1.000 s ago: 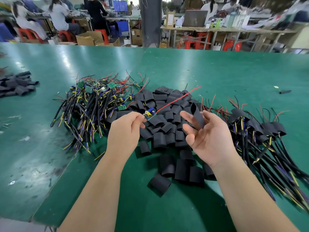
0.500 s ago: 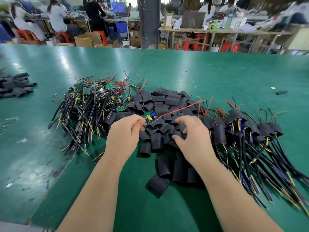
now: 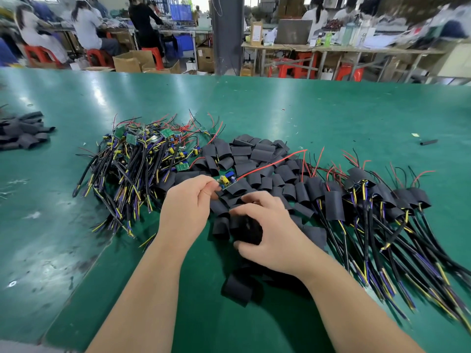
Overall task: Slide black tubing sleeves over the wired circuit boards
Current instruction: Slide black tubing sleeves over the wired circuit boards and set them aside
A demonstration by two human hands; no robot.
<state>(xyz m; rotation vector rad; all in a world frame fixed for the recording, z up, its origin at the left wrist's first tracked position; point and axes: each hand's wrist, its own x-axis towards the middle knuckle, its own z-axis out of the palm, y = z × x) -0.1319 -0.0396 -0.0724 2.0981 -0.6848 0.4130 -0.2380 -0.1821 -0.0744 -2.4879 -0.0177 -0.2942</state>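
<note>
Two hands, both busy. My left hand [image 3: 186,212] pinches one end of a small circuit board [image 3: 226,182] between thumb and fingertips, fingers curled in tight, and holds it over the near edge of the loose sleeve pile [image 3: 254,159]. Its red wire [image 3: 270,164] trails across that pile, up and to the right. My right hand [image 3: 272,235] is curled round one black sleeve [image 3: 248,230] at the pile's near side, just beside the left. Board and sleeve are close but not together yet, so I'd say I'm lining up the mouth of the tube.

Left of the pile sits the tangle of bare boards [image 3: 142,159] with black and yellow leads. Right of it are the finished ones [image 3: 369,197], already wearing sleeves. One stray sleeve [image 3: 238,289] lies on the green table [image 3: 305,110], nearer me than the pile.

What could bite me: if I'm squeezing the sleeve flat, the yellow part on the board could catch on the rim and jam. The red wire could fold back instead of threading through. And my pinch is only on the board's end, so a hard push might twist it loose.
</note>
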